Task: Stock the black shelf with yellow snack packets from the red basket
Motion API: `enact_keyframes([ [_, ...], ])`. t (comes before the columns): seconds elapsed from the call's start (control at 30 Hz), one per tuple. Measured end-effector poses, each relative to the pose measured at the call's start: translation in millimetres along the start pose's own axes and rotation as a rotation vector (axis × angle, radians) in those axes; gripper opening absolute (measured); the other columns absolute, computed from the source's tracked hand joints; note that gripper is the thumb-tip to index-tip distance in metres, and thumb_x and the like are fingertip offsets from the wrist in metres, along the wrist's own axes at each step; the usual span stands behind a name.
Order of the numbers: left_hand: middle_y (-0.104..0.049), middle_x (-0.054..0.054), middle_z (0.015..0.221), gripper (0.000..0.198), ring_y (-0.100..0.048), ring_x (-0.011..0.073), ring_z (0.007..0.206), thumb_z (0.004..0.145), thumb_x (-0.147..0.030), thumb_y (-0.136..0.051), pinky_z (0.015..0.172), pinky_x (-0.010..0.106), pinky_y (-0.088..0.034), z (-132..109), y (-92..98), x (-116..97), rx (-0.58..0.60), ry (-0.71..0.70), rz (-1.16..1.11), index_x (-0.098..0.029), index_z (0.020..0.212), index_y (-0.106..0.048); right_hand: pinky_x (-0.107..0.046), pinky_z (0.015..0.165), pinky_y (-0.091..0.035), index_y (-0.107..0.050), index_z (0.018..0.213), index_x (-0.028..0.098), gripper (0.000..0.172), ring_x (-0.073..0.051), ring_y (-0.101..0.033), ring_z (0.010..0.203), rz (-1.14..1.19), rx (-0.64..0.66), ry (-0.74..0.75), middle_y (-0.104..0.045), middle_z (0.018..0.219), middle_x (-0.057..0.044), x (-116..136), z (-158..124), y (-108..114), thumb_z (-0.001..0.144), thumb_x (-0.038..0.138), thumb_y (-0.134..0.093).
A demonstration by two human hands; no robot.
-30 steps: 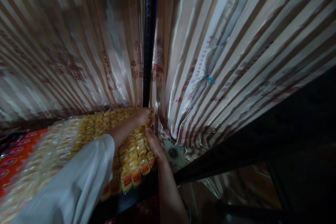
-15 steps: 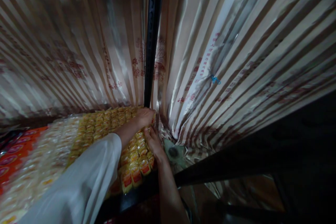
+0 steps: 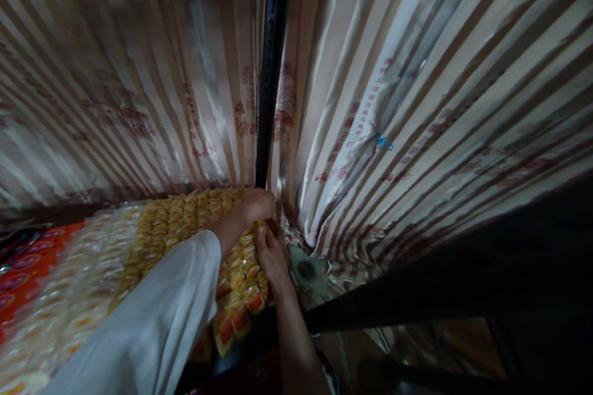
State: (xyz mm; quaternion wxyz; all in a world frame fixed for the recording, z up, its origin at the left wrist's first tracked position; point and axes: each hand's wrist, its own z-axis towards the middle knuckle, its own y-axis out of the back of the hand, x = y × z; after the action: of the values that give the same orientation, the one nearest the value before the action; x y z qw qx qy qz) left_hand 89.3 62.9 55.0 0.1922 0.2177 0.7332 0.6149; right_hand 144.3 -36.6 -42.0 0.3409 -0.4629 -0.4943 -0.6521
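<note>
Rows of small yellow wrapped packets (image 3: 183, 216) with red labels cover the right end of a shelf. Over their back right corner, beside a dark upright post (image 3: 269, 74), my left hand (image 3: 258, 203) is closed with its fingers curled down. What those fingers hold is hidden. My right hand (image 3: 273, 258) is just in front of it, bent round the right edge of the yellow packets with its fingers pressed against them. The two hands nearly touch at the fingertips.
Clear-wrapped pale packets (image 3: 99, 241) and an orange printed package (image 3: 41, 259) lie to the left. Striped curtain-like sheeting (image 3: 370, 105) with red print and a blue tie (image 3: 383, 142) hangs behind. A dark metal rail (image 3: 370, 296) runs off to the right.
My right hand has slid slightly inward and its fingers have moved up closer to my left hand. The front yellow packets have shifted a little toward me. My left hand has curled further over the corner.
</note>
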Motion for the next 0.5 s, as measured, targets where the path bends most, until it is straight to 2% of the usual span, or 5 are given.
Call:
enact_keyframes([
  [0.1,-0.069,0.017,0.093,0.023,-0.064,0.0287,0.092,0.072,-0.020,-0.057,0.076,0.033,-0.050,2,2.2,-2,0.029,0.007,-0.007,-0.012,0.090,-0.070,-0.039,0.111,-0.020,-0.055,0.123,0.028,0.047,-0.021,-0.030,0.133,-0.004,0.037,0.073,-0.045,0.136,-0.003,3,-2,1,0.088,0.052,-0.035],
  [0.2,-0.069,0.014,0.094,0.024,-0.064,0.0248,0.092,0.073,-0.019,-0.056,0.075,0.028,-0.049,2,-1.5,3,0.039,0.002,-0.030,-0.015,0.092,-0.069,-0.040,0.112,-0.018,-0.053,0.126,0.027,0.048,-0.021,-0.028,0.134,0.009,0.061,0.076,-0.048,0.134,-0.003,2,0,2,0.089,0.050,-0.034],
  [0.37,-0.069,0.013,0.095,0.026,-0.064,0.0244,0.088,0.071,-0.023,-0.057,0.068,0.027,-0.049,7,-8.8,11,0.048,0.017,-0.072,-0.016,0.093,-0.069,-0.039,0.111,-0.021,-0.054,0.124,0.026,0.050,-0.021,-0.036,0.130,0.059,0.072,0.041,-0.049,0.135,-0.003,-4,3,1,0.088,0.053,-0.035],
  [0.5,-0.070,0.012,0.087,0.020,-0.064,0.0254,0.085,0.067,-0.021,-0.061,0.070,0.029,-0.048,10,-14.2,7,0.061,-0.001,-0.068,-0.015,0.083,-0.070,-0.038,0.108,-0.027,-0.054,0.125,0.024,0.053,-0.021,-0.042,0.126,0.119,0.097,0.027,-0.054,0.129,-0.005,-5,1,3,0.087,0.056,-0.033],
])
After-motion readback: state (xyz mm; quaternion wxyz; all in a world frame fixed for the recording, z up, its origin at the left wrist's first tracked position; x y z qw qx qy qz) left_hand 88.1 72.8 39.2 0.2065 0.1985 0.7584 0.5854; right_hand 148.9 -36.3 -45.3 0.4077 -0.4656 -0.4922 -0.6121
